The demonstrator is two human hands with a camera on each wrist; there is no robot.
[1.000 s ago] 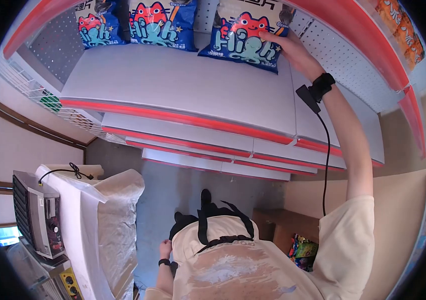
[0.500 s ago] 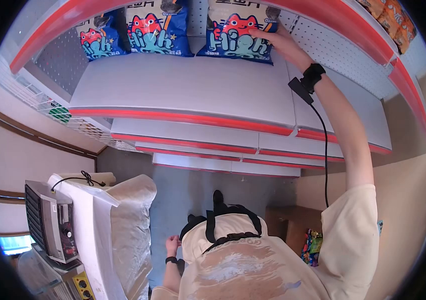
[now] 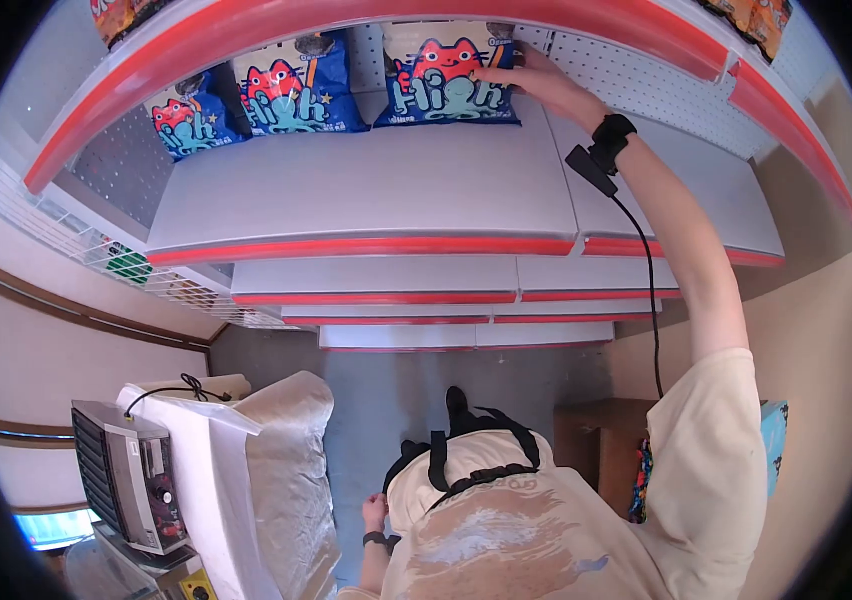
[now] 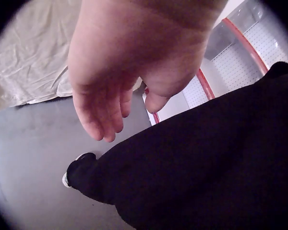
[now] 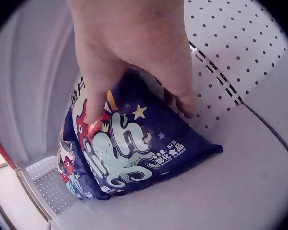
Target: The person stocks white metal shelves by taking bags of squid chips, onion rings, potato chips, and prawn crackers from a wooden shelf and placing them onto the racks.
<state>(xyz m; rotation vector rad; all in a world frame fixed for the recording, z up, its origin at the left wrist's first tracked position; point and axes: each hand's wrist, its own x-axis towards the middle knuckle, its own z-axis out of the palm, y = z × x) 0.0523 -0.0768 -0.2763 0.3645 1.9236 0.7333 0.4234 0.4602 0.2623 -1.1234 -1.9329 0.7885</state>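
Note:
My right hand (image 3: 546, 82) grips the right side of a blue-and-cream snack bag (image 3: 449, 85) with a red cat on it. In the right wrist view the thumb presses the front of the bag (image 5: 129, 148), while the other fingers reach behind it. Its lower edge is at the white shelf board (image 3: 366, 185). To its left stand two matching bags, the nearer one (image 3: 291, 95) close beside it and another (image 3: 186, 125) farther left. Beside the dark trouser leg (image 4: 206, 158) hangs my left hand (image 4: 129, 62), fingers loosely bent and holding nothing.
A red-edged upper shelf (image 3: 396, 22) arches over the bags, with orange packets (image 3: 754, 25) on it at right. More shelves (image 3: 376, 280) are below. At lower left, a metal appliance (image 3: 131, 475) sits by a cloth-covered table (image 3: 286, 460). A cardboard box (image 3: 586, 440) stands lower right.
The gripped bag has shifted back on the shelf, more level with the other two. The head view has also shifted, showing more of the upper shelf. My left hand still hangs down.

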